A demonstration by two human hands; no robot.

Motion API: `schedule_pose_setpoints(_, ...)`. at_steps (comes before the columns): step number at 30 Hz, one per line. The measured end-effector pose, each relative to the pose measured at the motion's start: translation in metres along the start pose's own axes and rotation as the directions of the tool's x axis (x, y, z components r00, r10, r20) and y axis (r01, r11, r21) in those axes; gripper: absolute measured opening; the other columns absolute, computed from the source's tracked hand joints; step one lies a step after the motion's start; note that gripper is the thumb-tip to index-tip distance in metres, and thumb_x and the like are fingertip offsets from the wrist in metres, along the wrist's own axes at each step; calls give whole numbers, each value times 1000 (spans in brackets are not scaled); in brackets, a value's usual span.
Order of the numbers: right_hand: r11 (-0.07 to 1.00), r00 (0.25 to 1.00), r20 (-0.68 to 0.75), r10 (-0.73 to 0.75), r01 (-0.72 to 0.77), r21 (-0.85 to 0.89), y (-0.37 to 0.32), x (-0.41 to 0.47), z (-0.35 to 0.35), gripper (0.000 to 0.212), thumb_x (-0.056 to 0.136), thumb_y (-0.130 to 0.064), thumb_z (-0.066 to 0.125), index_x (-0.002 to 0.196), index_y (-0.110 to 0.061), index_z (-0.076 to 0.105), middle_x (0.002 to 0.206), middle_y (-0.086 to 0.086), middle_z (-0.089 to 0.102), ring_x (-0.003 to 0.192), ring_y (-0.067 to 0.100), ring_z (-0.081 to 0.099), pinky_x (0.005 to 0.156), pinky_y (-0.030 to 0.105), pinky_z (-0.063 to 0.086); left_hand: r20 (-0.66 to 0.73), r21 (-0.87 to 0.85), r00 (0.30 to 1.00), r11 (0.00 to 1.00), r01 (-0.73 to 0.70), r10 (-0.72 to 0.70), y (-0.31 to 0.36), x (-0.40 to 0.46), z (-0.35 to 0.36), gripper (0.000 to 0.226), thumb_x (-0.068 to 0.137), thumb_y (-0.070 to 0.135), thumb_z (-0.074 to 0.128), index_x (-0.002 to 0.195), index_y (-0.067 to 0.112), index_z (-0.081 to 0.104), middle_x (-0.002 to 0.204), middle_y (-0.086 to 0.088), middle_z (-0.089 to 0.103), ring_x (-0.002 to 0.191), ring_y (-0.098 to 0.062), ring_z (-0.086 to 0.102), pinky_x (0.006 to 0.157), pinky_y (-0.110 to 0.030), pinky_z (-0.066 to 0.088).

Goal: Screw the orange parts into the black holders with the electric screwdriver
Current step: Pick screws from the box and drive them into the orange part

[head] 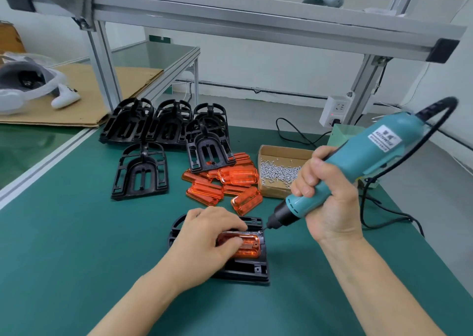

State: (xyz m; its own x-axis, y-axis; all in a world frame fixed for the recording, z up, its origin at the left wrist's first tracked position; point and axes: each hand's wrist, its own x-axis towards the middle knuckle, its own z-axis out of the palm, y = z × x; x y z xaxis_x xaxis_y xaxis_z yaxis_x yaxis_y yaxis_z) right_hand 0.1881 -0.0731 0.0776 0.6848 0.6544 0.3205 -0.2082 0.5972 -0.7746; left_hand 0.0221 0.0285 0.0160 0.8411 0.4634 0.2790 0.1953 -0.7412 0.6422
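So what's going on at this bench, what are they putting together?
A person is fastening an orange part into a black holder on the green mat. The left hand presses the part down, while the right hand grips a teal electric screwdriver with its tip at the part's upper right corner. Behind lie more orange parts, empty black holders and a cardboard box of screws.
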Motion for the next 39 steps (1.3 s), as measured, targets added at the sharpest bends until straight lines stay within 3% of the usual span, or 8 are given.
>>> schedule_pose_setpoints(3,998,998,42,36,-34,-54,7,-1,0,17,75,-3,54,76,-20,54,54,-3,41,42,11,37,46,22,37,156,126,987,990,-56,36,-4,-6,7,24,91,41,52,112,41,64,124,35,50,128,17,19,112,-22,-8)
schedule_pose_setpoints(6,995,994,84,63,-56,-76,11,-1,0,18,67,-8,63,76,-20,54,54,-3,41,41,11,37,46,22,38,215,206,976,976,-72,27,-8,-7,13,28,92,46,47,116,44,62,135,35,41,135,11,10,112,-29,-16)
schedule_pose_setpoints(18,984,983,149,110,-86,-158,17,2,5,18,75,-3,57,74,-20,56,52,-1,41,41,13,36,45,23,38,202,274,978,956,-102,47,-9,-7,16,31,91,47,43,115,43,62,138,32,41,138,5,11,112,-33,-17)
schedule_pose_setpoints(27,960,897,402,183,-75,-269,25,9,15,9,72,-14,65,76,-18,59,49,-1,45,40,13,39,48,23,40,204,278,978,957,-89,32,-10,-6,18,30,90,48,44,114,45,62,137,33,41,137,6,11,114,-37,-13)
schedule_pose_setpoints(39,965,918,370,142,-45,-259,26,6,9,13,73,-14,67,77,-20,56,50,0,44,41,14,39,49,23,40,196,235,980,970,-67,20,-10,-6,18,28,90,46,47,113,44,63,137,33,42,137,7,11,113,-32,-11)
